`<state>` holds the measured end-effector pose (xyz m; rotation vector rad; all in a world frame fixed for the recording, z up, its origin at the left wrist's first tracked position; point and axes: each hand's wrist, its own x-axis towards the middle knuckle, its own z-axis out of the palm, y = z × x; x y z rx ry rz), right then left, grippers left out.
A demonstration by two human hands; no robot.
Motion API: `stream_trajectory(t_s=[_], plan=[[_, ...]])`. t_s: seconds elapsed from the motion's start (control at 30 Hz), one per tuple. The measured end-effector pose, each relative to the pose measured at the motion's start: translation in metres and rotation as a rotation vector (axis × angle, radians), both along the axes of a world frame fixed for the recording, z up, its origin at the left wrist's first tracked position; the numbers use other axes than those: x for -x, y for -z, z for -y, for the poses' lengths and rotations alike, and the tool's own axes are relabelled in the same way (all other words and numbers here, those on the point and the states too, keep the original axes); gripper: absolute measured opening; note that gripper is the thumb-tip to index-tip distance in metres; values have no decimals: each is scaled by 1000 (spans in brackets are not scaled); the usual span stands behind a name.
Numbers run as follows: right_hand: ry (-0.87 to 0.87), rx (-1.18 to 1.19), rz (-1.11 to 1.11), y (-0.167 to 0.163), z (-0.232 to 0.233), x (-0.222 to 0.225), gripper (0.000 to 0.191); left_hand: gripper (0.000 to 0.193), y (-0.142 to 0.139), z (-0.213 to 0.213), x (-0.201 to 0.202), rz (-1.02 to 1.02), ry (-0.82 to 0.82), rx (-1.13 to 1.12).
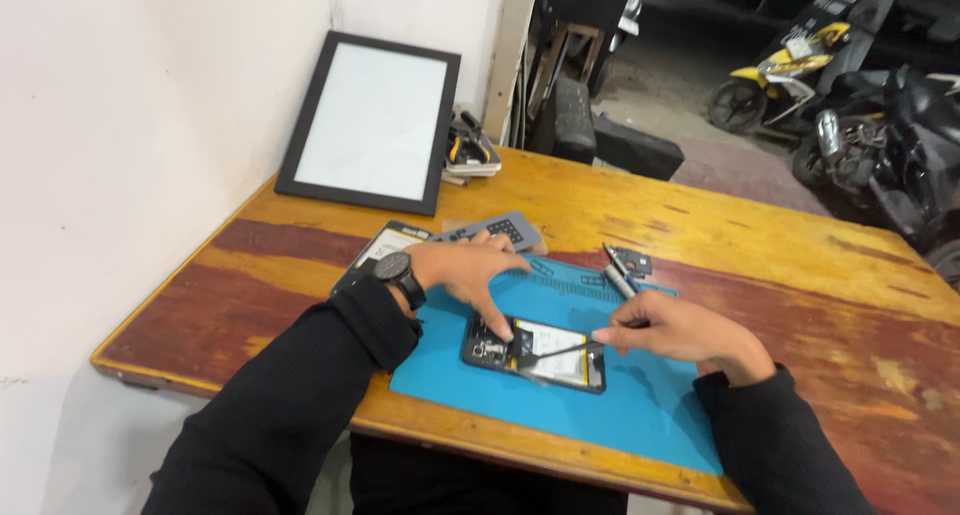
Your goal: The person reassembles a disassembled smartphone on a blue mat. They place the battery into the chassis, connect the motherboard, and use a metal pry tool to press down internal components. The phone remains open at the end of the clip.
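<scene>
Black sleeves [300, 405] nearest the lens, one per forearm; left hand [470, 275], black watch [398, 271] at the wrist, fingers spread, fingertips pressing the top end of an opened phone [535, 355]; right hand [670, 330] pinched narrow on a thin dark tool [560, 353] whose tip reaches across the phone's exposed interior; phone lies flat on a blue work mat [620, 405]; mat sits on a worn wooden table [760, 235]; grey keypad panel [500, 230] beyond the left hand; framed white panel [370, 120] leans on the wall.
</scene>
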<state>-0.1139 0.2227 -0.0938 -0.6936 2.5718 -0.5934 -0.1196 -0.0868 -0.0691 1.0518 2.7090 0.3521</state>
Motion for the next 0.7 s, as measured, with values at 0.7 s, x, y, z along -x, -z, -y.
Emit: stream_trajectory(t_s=[0.7], plan=[[-26,97,-351,-6,18,-20,49,116,-5,1,-6,-86,-72,-3]])
